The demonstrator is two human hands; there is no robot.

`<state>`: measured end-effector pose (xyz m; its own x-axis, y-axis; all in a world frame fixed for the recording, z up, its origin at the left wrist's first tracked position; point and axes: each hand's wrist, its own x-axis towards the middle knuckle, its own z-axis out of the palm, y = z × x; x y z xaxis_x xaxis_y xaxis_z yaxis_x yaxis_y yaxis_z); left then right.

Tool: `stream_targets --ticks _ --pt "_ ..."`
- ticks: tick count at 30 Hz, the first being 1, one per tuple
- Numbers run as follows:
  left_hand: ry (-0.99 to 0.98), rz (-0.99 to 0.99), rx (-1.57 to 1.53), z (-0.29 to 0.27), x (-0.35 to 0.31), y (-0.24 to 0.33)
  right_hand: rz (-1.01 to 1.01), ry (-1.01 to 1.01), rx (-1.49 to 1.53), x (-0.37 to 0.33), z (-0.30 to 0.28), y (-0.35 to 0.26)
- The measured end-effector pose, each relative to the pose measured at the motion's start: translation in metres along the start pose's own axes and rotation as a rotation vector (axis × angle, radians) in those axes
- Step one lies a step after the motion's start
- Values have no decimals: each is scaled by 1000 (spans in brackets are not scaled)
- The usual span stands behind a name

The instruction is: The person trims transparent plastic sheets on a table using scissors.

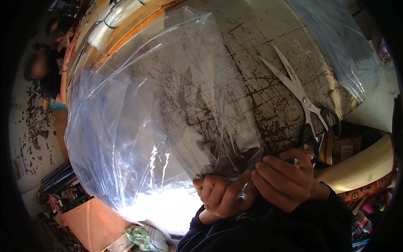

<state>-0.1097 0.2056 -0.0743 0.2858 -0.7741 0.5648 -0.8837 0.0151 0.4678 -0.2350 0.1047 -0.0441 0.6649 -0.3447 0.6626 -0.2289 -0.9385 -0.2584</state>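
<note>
Lying beyond left hand (222,196), plastic sheet (119,113) seems gripped.

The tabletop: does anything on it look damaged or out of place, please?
Yes. The tabletop looks worn: dark scratches and patches cross its pale surface, showing also through the clear plastic sheet. The scissors lie open, their handle end seemingly jutting past the edge, which looks a little careless.

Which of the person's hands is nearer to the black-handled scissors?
Right. The right hand is just on the near side of the scissors, close by a handle loop; contact is unclear. The left hand is farther left, at the near edge of the clear plastic sheet.
</note>
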Motion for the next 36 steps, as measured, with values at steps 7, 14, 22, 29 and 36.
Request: stream_targets --ticks 7,14,22,29,36 --pt "49 112 100 5 1 4 151 -53 -64 -1 2 3" --pt "-69 110 11 -10 -17 10 358 -58 -90 10 6 10" --pt "-136 368 71 -36 -66 3 511 115 -558 31 -7 54" --pt "-89 139 28 -22 -38 6 568 -36 -468 21 -28 22" --pt "-96 130 50 -14 -34 7 837 -308 -422 -9 -48 27"
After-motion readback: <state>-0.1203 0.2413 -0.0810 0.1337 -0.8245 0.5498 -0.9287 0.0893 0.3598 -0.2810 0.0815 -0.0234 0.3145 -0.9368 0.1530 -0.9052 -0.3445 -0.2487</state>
